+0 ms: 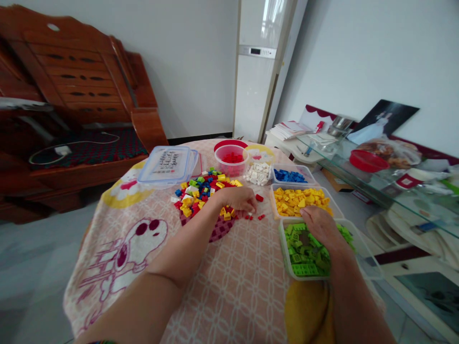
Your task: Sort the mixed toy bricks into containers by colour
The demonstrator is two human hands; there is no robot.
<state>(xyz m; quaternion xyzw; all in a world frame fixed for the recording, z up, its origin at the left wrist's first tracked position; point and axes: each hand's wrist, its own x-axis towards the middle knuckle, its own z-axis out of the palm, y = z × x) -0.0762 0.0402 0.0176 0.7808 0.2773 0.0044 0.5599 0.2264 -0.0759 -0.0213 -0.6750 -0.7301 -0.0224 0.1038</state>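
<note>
My left hand (241, 200) is over the right side of a mixed brick pile (201, 187), its fingers curled down near small red bricks (260, 217); what they hold, if anything, is hidden. My right hand (317, 223) reaches across the green brick box (304, 253), its fingertips pinched at the near edge of the yellow bricks (292, 198). A yellow brick appears at those fingertips. Behind lie a box of blue bricks (289, 176), a heap of white bricks (258, 173) and a round tub (231, 167) with red bricks.
Clear lids (167, 165) lie at the table's back left. A patterned cloth (236, 286) covers the round table. To the right stands a glass shelf (394, 191) with a red bowl (368, 160); a wooden bench (79, 105) is at left.
</note>
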